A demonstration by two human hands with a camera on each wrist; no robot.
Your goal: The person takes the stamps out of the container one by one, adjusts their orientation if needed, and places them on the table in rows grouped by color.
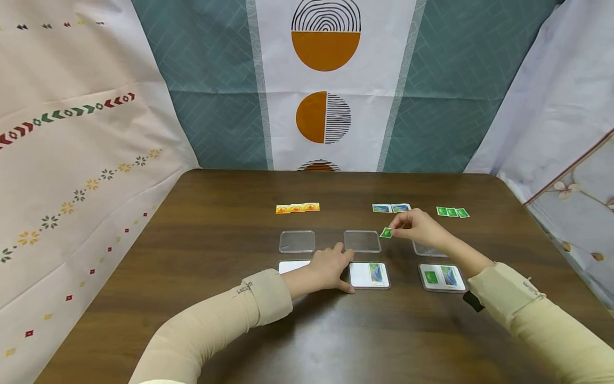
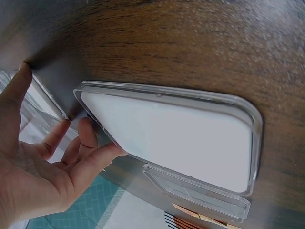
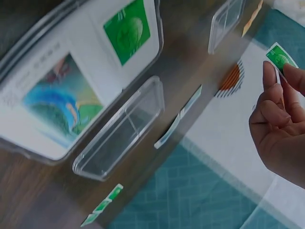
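Head view: my right hand (image 1: 416, 226) pinches a green stamp (image 1: 386, 233) between thumb and fingers, held up beyond the middle white case (image 1: 360, 274) and slightly right of it. My left hand (image 1: 328, 268) is spread loosely at that case's left edge, gripping nothing. One clear plastic piece (image 1: 362, 242) lies just beyond the case.

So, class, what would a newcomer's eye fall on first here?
Probably the large orange-and-black circle on the hanging behind the far edge of the table. Next, the right hand, pinching a small green stamp over the table's right half. Then the left hand, spread at the left edge of a clear case.
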